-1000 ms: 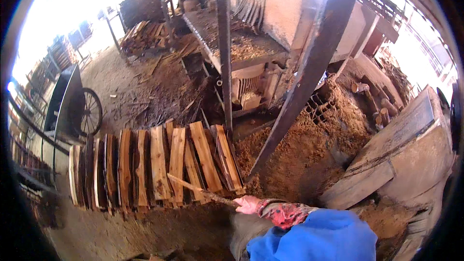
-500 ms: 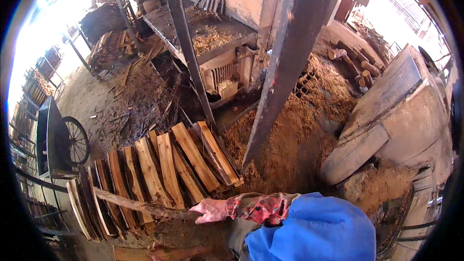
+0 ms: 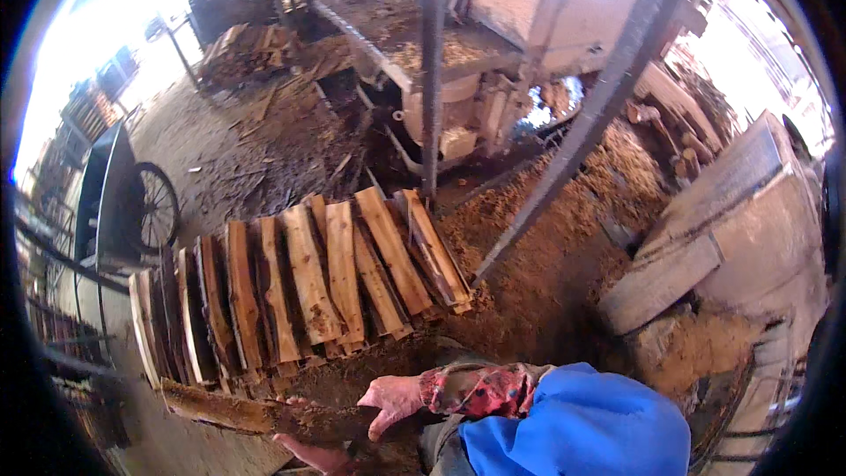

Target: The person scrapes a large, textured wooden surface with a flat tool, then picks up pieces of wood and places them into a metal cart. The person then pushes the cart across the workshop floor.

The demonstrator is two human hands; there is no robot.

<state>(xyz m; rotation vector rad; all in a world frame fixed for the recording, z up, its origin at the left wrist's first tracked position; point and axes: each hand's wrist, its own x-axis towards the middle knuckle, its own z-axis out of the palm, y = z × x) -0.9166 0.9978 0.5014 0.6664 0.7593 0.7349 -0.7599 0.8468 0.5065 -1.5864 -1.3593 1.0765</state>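
My right hand (image 3: 394,401), in a red patterned cuff, reaches in from the right. Its thumb and fingers lie around the near right end of a rough wood slab (image 3: 220,410). Lower down, my left hand (image 3: 315,454) is partly cut off by the bottom edge and blurred; it grips the slab's middle, with fingertips showing at the far edge. The slab lies crosswise at the near ends of a row of sawn planks (image 3: 308,278). These planks lean side by side, pale faces and dark bark edges showing.
A handcart (image 3: 110,198) with a spoked wheel stands at left. Behind the planks is a dusty machine (image 3: 449,106) beside a metal post (image 3: 430,62). A slanted beam (image 3: 586,137) rises on the right, near sawdust and a large pale casing (image 3: 705,220). Cut logs (image 3: 683,137) lie beyond.
The slab has come down off the row of planks toward me, its far end swinging nearer. More of my left hand shows now. The view has shifted, so the surroundings sit differently.
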